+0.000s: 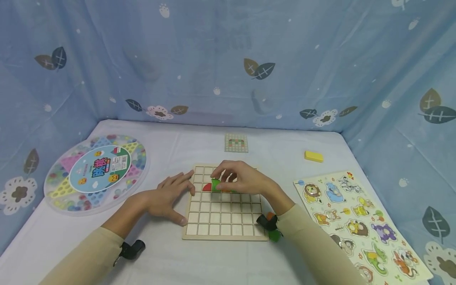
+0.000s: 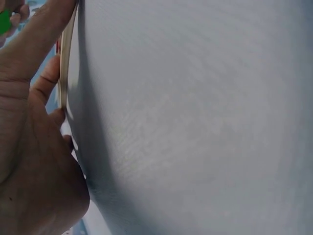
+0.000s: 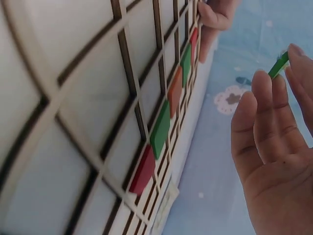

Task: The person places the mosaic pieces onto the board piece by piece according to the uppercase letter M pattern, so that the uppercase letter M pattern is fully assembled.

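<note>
A square wooden grid board (image 1: pixel 224 238) lies on the white-covered table. One row of it holds coloured tiles: a red tile (image 3: pixel 143 169), a green tile (image 3: pixel 160 129), an orange tile (image 3: pixel 174 91), another green tile (image 3: pixel 186 65) and a second red tile (image 3: pixel 193 40). Above that row my right hand (image 1: pixel 244 178) pinches a small green tile (image 3: pixel 279 64) between thumb and fingertip. My left hand (image 1: pixel 164 199) rests along the board's left side, fingers spread and thumb touching the edge near the front corner. In the head view my right fingers hide part of the row.
Behind the board lies a small pattern card (image 1: pixel 236 148). A yellow block (image 1: pixel 313 156) and an animal puzzle board (image 1: pixel 342 215) are on the right. To the left sits a round game box (image 1: pixel 99 168). Green (image 1: pixel 274 236) and orange pieces lie beneath my right wrist.
</note>
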